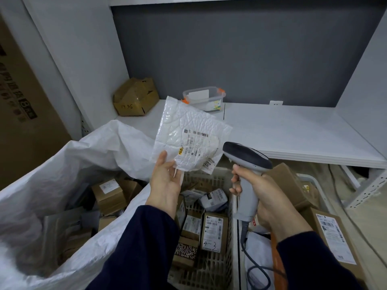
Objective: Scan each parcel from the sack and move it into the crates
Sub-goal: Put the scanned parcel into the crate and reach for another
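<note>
While held up over the middle crate, the parcel, a white padded envelope, faces the camera with its label uppermost.

- Parcel: near-square, so no clear long axis; turned slightly clockwise, top corner toward the shelf, right corner toward the scanner. The barcode runs parallel to its upper edge.
- Scanner: grey, dark-topped, upright handle, with its head aimed up and left at the label and just beside the parcel's lower right edge. Its cable drops between the crates.
- Sack: white woven, open, at left, with brown boxes inside; its raised edge stands behind the parcel.
- Middle crate: beige mesh, directly below the parcel, holding labelled boxes and a grey bag.
- Right crate: pale rim, brown boxes inside, partly hidden by the right forearm.
- Shelf items: crumpled cardboard box; clear plastic tub with orange clips, just behind the parcel's top corner.
- Left hand: palm up, thumb on the front of the parcel's lower left corner, fingers beneath, pinching it.
- Right hand: fingers wrapped tight round the scanner handle, index finger at the front.
</note>
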